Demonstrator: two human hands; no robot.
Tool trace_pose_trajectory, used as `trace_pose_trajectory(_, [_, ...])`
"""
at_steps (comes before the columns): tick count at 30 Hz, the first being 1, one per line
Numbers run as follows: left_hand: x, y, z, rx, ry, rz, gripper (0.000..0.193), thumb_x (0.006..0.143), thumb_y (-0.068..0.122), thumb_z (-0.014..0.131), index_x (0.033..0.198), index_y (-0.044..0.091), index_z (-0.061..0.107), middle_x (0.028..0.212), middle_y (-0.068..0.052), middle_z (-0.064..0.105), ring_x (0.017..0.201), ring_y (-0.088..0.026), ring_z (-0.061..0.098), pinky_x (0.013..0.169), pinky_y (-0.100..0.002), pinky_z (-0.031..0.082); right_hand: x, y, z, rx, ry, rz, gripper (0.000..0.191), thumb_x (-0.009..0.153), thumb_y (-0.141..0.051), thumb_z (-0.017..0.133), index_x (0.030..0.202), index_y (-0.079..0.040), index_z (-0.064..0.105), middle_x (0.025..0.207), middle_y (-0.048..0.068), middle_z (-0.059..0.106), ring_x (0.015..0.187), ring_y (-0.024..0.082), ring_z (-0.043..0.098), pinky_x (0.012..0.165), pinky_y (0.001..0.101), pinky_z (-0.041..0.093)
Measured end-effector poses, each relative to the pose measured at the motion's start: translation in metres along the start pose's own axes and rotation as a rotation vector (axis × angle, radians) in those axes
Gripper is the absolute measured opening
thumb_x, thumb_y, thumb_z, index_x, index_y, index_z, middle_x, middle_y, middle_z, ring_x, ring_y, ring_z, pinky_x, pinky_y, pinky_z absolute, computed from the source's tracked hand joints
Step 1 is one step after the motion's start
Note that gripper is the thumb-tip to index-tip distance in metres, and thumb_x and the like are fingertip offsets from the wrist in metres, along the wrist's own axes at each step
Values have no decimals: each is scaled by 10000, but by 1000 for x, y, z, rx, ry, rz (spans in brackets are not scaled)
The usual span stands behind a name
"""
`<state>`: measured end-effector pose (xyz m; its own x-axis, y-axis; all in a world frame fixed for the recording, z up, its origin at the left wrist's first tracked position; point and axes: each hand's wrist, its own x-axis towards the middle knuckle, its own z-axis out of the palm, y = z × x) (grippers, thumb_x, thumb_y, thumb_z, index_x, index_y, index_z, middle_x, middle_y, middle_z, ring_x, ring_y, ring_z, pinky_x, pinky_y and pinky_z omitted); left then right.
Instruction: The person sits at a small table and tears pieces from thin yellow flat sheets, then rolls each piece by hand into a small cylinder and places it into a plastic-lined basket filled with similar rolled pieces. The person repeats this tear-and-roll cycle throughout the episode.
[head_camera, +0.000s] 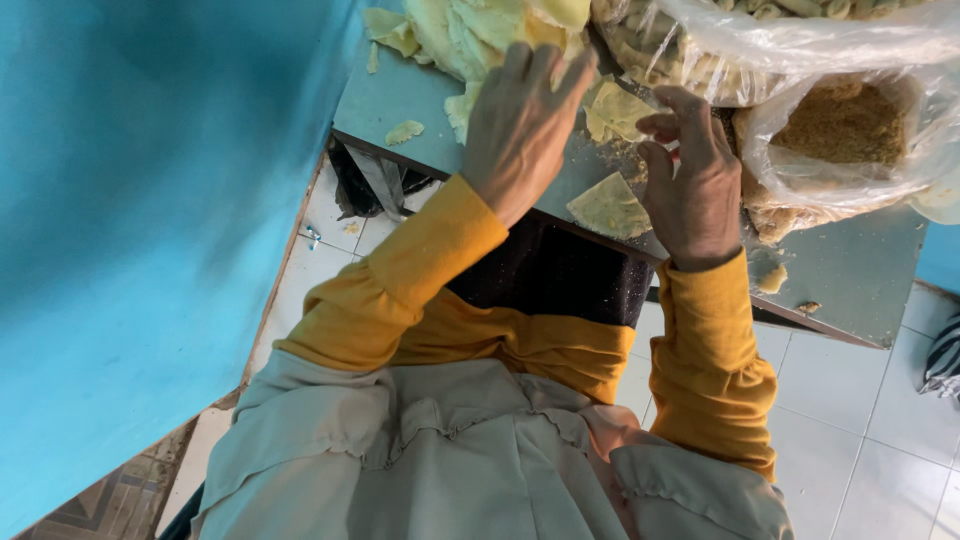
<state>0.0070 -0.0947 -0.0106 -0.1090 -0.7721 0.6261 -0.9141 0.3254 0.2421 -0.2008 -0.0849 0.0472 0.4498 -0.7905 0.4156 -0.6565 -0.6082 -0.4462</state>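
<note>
My left hand (520, 120) lies flat, fingers spread, on a pile of thin pale yellow sheets (470, 30) at the far side of a grey-green table (850, 270). My right hand (695, 185) is curled beside it, on what looks like a knife. Its thin blade (625, 80) runs up and left from the fingers over a cut sheet (612, 112). A triangular yellow piece (610, 207) rests at the table's near edge, between my wrists. Both arms wear mustard-yellow sleeves.
A clear plastic bag of brown crumbs (845, 125) stands right of my right hand, another bag of pale pieces (720, 50) behind it. Small scraps (404, 131) dot the table. A blue wall (150, 220) fills the left; white floor tiles (860, 420) lie below.
</note>
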Motion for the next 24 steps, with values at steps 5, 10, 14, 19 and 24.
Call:
trace_pose_trajectory(5, [-31,19,-13,-137,-118,158,292,898,70,751,1178,73,669,1133,-72,605,1074,-234,526,903,-380,505,5,9,11,-83,41,-69,309,1054,130,603,1333,0,579,1079,150,741,978,237,739,785,328,644])
trace_pose_trajectory(10, [-57,18,-46,-332,-150,360,310,893,293,819,1088,102,672,1252,-37,591,1265,-243,504,1111,-448,404,-32,-7,-20,145,8,23,280,1043,176,541,1238,14,660,1117,151,708,1081,237,712,936,338,590])
trace_pose_trajectory(14, [-60,14,-53,-438,-161,385,316,876,283,820,1091,107,670,1277,-31,597,1340,-252,489,1162,-462,345,-47,-13,-33,177,-37,138,319,998,164,591,1257,-2,676,1140,141,700,1054,224,673,907,343,553])
trace_pose_trajectory(19, [-56,13,-48,-485,-157,394,321,896,270,810,1127,88,680,1250,-27,610,1283,-250,514,1148,-460,378,-11,3,-7,3,48,-64,252,1019,89,695,1233,-44,688,1153,105,742,1042,205,701,847,326,607])
trace_pose_trajectory(24, [-58,9,-50,-606,-120,353,235,954,218,780,1095,74,660,1189,-55,642,1220,-286,552,1103,-455,433,10,21,13,-222,44,-157,189,1031,61,674,1170,-67,687,992,83,765,897,201,710,806,373,591])
